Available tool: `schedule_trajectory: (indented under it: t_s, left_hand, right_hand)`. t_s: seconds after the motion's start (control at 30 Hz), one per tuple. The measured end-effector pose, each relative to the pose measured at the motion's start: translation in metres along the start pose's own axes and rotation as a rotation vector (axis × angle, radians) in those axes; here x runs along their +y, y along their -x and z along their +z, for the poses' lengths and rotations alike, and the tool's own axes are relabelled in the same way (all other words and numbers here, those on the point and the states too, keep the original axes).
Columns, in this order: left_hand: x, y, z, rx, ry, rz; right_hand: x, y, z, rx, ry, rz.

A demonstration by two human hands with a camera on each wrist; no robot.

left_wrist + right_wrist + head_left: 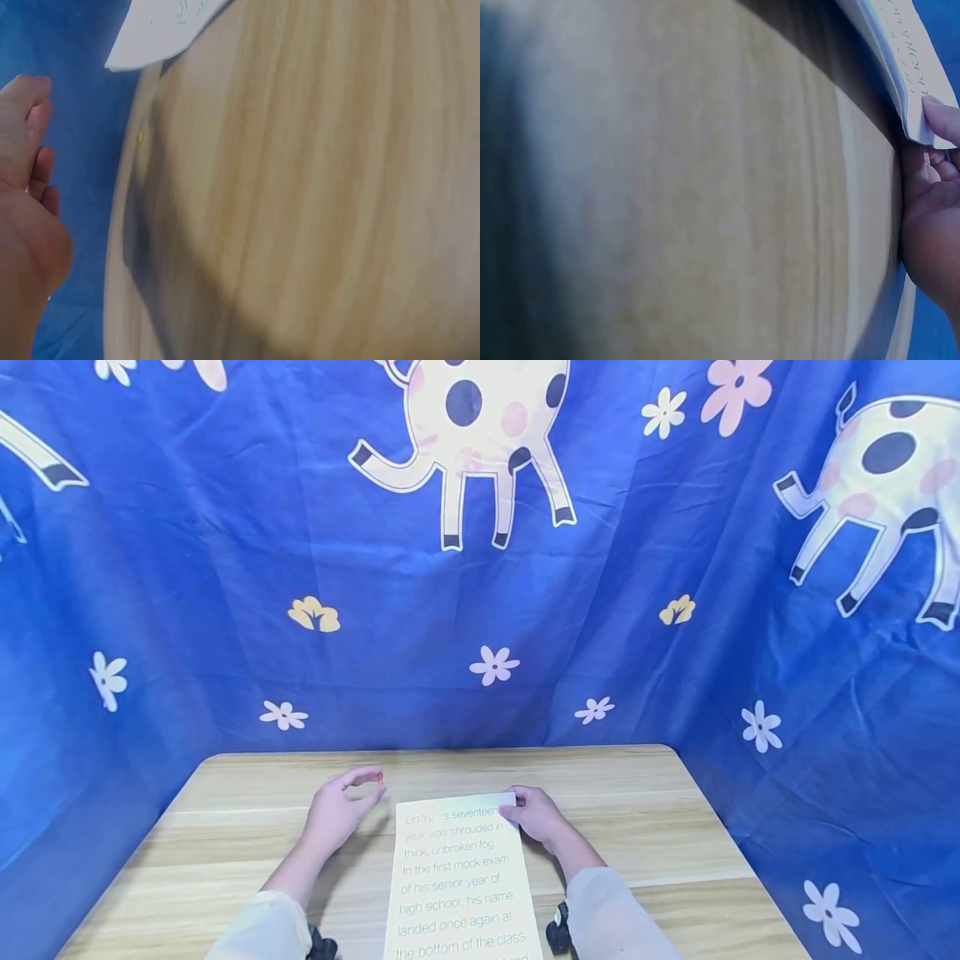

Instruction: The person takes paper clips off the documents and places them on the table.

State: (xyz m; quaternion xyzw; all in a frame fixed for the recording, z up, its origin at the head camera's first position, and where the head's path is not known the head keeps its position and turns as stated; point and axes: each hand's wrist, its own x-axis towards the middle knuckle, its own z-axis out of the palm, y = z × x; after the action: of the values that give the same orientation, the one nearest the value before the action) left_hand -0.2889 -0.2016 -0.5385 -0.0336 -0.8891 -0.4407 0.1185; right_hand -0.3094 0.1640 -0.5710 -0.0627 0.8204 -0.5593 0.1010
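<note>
A sheet of paper point(459, 877) printed with large text lies lengthwise in the middle of a light wooden table point(645, 827). My right hand point(516, 807) pinches the sheet's far right corner. The right wrist view shows a finger on that corner of the paper point(904, 82), slightly lifted off the wood, with the hand point(934, 187) just below it. My left hand point(366, 783) hovers just left of the sheet's far end, fingers loosely curved, thumb and forefinger close together, holding nothing I can make out. In the left wrist view this hand point(26, 187) stays apart from the paper point(161, 30).
A blue cloth point(480, 610) printed with spotted animals and flowers hangs behind and around the table on both sides. The table's far edge point(442, 750) meets the cloth. Bare wood stretches left and right of the sheet. Black wrist mounts point(558, 931) sit near the front edge.
</note>
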Motion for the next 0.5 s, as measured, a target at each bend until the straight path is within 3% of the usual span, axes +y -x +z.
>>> schedule_trajectory:
  t_s: [0.2,0.5]
  left_hand:
    - [-0.011,0.003,0.000,-0.043,-0.058,-0.008]
    - [-0.014,0.002,0.013,-0.096,-0.135,-0.001]
  right_hand:
    - [0.000,0.001,-0.001,-0.004,-0.020,-0.004]
    - [0.002,-0.002,-0.002,-0.007,-0.020,0.002]
